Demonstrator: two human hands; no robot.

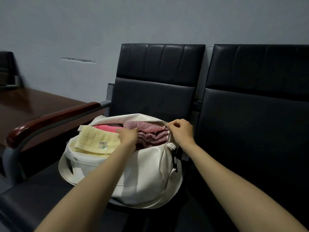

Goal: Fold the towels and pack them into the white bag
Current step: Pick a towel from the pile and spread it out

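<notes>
**Hands at the mouth of a stuffed white bag**

The right hand (181, 131) has its fingers curled, and thumb and forefinger pinch the end of the zipper (163, 121) at the right corner of the bag's opening. The left hand (128, 137) reaches into the opening from the near side. Its fingertips are sunk among the towels, so I cannot tell whether they grip anything.

Just right of that hand lies a dusty-pink towel (150, 136), nubbly and folded into thick layers. To its left a pale yellow towel (97, 139), soft and ribbed, with a small printed label (102, 144), droops over the bag's rim. A brighter pink towel (103, 127) shows behind it.

The white bag (143, 169) is smooth, slightly glossy and rounded, bulging with its load. It sits on the seat of a black padded chair (155, 94) with a stitched leather-like back and a polished reddish wooden armrest (50, 119). A matching chair (250, 114) adjoins on the right, and a dark glossy table (25, 104) stands at the left.
</notes>
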